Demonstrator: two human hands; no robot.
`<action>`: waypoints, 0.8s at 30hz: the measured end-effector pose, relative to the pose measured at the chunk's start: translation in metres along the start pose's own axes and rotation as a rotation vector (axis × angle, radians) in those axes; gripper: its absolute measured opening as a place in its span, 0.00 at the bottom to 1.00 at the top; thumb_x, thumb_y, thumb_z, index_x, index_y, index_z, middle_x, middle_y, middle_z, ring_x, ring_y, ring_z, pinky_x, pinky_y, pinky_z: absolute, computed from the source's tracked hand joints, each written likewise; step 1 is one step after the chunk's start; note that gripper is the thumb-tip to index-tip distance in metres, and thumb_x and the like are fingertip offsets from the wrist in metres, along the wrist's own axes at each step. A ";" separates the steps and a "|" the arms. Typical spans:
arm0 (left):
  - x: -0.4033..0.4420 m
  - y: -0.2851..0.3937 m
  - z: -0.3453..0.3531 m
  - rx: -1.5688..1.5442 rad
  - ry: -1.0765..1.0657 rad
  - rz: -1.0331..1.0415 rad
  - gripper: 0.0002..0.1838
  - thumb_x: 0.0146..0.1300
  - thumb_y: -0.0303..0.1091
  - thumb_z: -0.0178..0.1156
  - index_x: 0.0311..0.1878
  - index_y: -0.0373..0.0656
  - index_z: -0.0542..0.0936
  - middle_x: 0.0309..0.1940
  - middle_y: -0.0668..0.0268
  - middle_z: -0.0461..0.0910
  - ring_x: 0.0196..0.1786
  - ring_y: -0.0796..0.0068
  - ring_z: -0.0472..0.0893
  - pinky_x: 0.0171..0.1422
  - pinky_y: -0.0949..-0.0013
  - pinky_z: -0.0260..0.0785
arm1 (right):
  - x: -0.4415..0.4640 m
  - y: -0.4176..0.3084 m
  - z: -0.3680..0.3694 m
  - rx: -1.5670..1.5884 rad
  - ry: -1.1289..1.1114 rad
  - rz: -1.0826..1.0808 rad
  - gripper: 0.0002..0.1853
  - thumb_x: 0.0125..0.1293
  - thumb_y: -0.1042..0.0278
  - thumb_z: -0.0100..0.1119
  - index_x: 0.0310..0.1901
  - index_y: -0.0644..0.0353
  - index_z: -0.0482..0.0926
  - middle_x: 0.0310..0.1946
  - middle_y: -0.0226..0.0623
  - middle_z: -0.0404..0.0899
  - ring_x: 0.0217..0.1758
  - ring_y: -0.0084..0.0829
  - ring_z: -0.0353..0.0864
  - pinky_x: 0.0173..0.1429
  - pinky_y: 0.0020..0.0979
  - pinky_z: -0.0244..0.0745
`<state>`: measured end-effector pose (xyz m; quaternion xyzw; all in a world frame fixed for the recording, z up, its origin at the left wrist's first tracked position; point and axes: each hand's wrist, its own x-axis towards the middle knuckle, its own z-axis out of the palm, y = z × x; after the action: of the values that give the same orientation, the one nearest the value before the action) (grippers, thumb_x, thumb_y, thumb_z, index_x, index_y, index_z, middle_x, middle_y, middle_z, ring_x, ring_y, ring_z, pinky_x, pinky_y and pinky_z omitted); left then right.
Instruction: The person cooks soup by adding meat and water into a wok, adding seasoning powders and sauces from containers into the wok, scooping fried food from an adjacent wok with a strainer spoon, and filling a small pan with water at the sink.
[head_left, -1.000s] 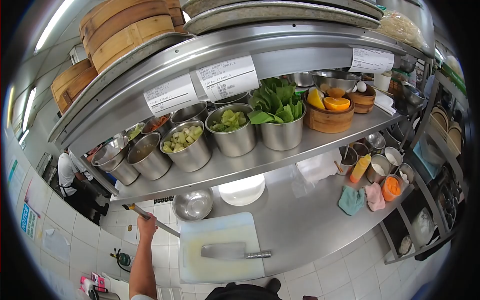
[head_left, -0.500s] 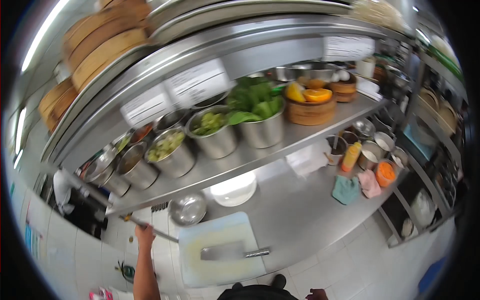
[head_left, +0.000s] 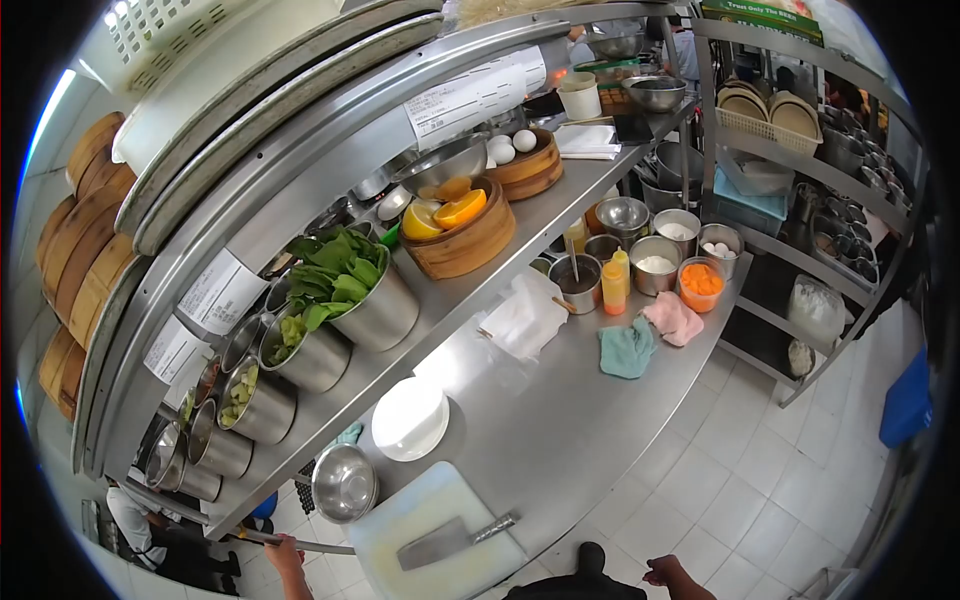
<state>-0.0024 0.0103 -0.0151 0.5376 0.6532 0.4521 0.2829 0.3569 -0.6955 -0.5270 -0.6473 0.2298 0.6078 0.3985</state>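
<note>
At the lower left, my left hand point(head_left: 287, 554) is closed around the metal edge point(head_left: 322, 547) of the steel table, beside the cutting board. My right hand point(head_left: 664, 571) hangs off the table's front with fingers curled in, and no object shows in it. A cleaver point(head_left: 437, 545) lies flat on the stained white cutting board point(head_left: 375, 530), its handle pointing right. Behind the board stand a steel bowl point(head_left: 345, 483) and a stack of white plates point(head_left: 411, 420).
Above the table, a shelf holds leafy greens point(head_left: 345, 275), an orange-filled bamboo steamer point(head_left: 460, 240) and eggs point(head_left: 524, 141). Further right are squeeze bottles point(head_left: 614, 285), a green cloth point(head_left: 627, 348), a pink cloth point(head_left: 673, 319) and a rack point(head_left: 765, 235). Another person point(head_left: 132, 520) is at far left.
My view has swung to the right, bringing more of the rack and the table's right end into sight. My left hand stays on the table edge; the cleaver still lies on the board.
</note>
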 end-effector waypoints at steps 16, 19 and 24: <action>-0.008 0.011 0.002 0.034 0.021 -0.014 0.10 0.52 0.20 0.60 0.36 0.45 0.72 0.21 0.65 0.72 0.11 0.74 0.70 0.12 0.70 0.64 | -0.010 -0.001 0.004 0.073 0.042 -0.014 0.14 0.76 0.63 0.56 0.50 0.68 0.73 0.31 0.52 0.85 0.32 0.42 0.88 0.28 0.38 0.81; -0.007 0.011 0.001 0.023 0.014 -0.027 0.11 0.52 0.21 0.60 0.37 0.45 0.73 0.21 0.65 0.72 0.11 0.74 0.70 0.12 0.70 0.65 | 0.007 0.006 0.004 0.078 0.024 -0.002 0.14 0.76 0.63 0.55 0.51 0.68 0.72 0.31 0.50 0.85 0.31 0.40 0.87 0.28 0.37 0.81; -0.003 0.007 0.002 0.046 0.024 -0.011 0.12 0.52 0.21 0.60 0.38 0.46 0.73 0.21 0.66 0.73 0.11 0.74 0.71 0.13 0.70 0.66 | 0.019 0.013 0.004 0.044 0.003 -0.035 0.14 0.76 0.62 0.55 0.49 0.68 0.74 0.29 0.48 0.85 0.28 0.37 0.86 0.27 0.37 0.80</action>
<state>0.0033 0.0077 -0.0104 0.5349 0.6698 0.4416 0.2652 0.3472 -0.6962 -0.5485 -0.6430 0.2325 0.5947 0.4229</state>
